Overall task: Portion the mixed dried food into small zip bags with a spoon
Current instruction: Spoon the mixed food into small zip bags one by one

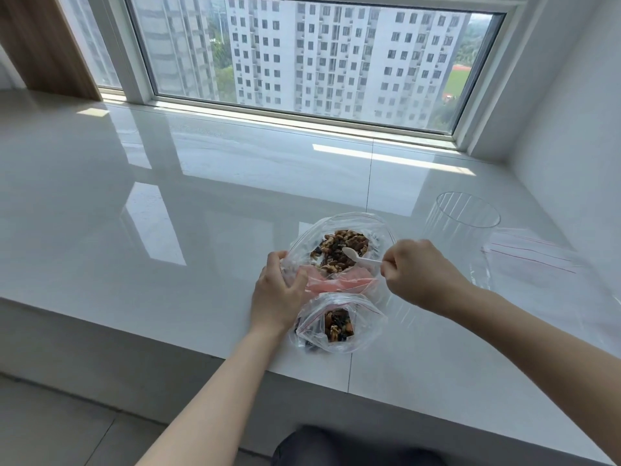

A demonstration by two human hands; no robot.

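Our right hand (418,272) pinches the spoon (359,257) over the mixed food (339,252); our left hand (277,292) grips the big bag (302,250) edge.

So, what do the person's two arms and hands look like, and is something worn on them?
Both forearms are bare up to the frame edge: no sleeves show. The left hand and right hand carry no gloves, and no rings, watch or bracelet can be seen. The fingernails are not visible clearly enough to describe. Dark fabric at the bottom edge is probably the person's clothing.
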